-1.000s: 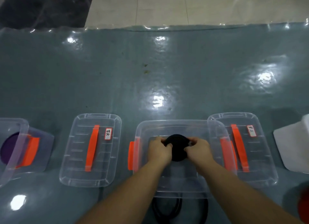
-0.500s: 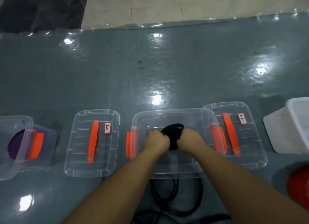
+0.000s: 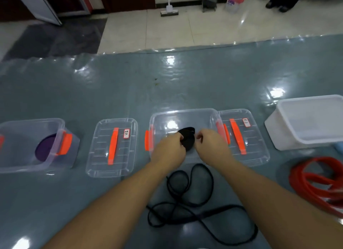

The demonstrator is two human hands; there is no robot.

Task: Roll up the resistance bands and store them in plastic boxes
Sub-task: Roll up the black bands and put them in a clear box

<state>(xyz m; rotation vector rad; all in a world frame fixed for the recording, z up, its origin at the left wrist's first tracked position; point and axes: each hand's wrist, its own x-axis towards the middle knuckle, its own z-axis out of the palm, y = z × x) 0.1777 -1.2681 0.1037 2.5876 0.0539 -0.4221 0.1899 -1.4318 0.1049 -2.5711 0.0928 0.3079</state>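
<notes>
Both hands are now sitting a little apart over the clear box [image 3: 185,117], where half a second ago they were pressed close together on the black roll [image 3: 187,139], and the view is tilting up to take in more floor and a white tub [image 3: 304,122] at the right. The left hand [image 3: 169,149] is curling its fingers against the roll's left edge and seems to be pinching it; the right hand [image 3: 210,144] is curled just beside the roll's right edge, and whether it is touching the band I cannot tell. The roll is lying between the two hands, low inside the box, while the unrolled tail of the black band [image 3: 187,198] is trailing in loose loops on the mat, nearer the person than the box. Winding well probably means keeping the coil tight with one hand while the other is feeding the tail in evenly, so it is not springing open. A red band [image 3: 315,182] is waiting at the right.
</notes>
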